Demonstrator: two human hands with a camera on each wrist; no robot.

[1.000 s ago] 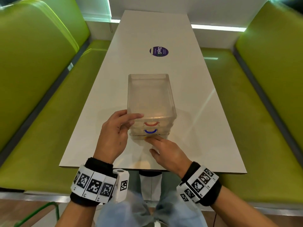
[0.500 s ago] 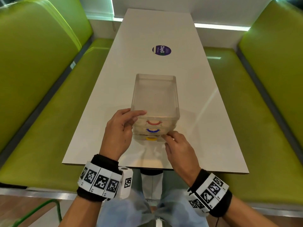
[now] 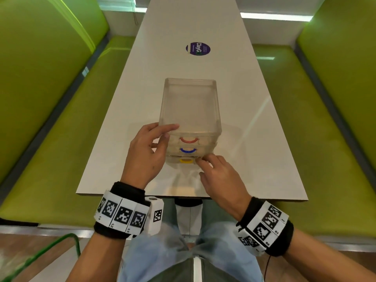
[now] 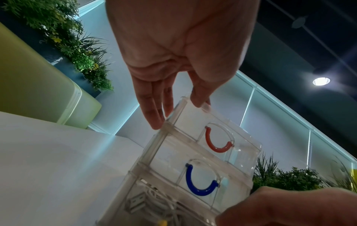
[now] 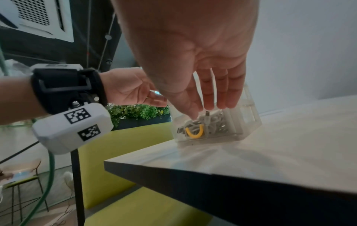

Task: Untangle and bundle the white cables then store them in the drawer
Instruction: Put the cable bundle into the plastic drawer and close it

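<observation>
Clear three-drawer unit [image 3: 190, 110] sits centre frame on the white table [image 3: 126, 110], near the bottom edge. Handles top to bottom: red handle [image 3: 189, 140], blue handle [image 3: 188, 151], yellow handle [image 3: 185, 161].

White cables [image 5: 207, 122] are inside the bottom drawer [image 5: 203, 131], a loose pile visible through the clear front in the right wrist view, lower centre. The left wrist view shows the same pile at bottom centre. They look piled rather than tightly bundled; can't tell more.

Left hand [image 3: 147, 153]: fingers straight, thumb on the unit's top front corner, fingertips [image 4: 156, 122] against its left edge. Bracing, not gripping.

Right hand [image 3: 220, 178]: fingers extended and relaxed, fingertips [image 5: 192, 112] at the bottom drawer front, just right of the yellow handle. Nothing pinched.

Judgement: the step in hand is seating the bottom drawer. It sits out a little from the fronts above it in the head view.

To do it well:
- Hold the left hand brace so the light unit doesn't slide away up the frame.
- Push square on the drawer front, centred near the yellow handle, not at one corner, or it may rack and bind.
- Check no cable loop rides over the drawer's rim; one connector stands high near the fingertips and could catch.
- Press until the front is flush with the blue drawer above.
</observation>
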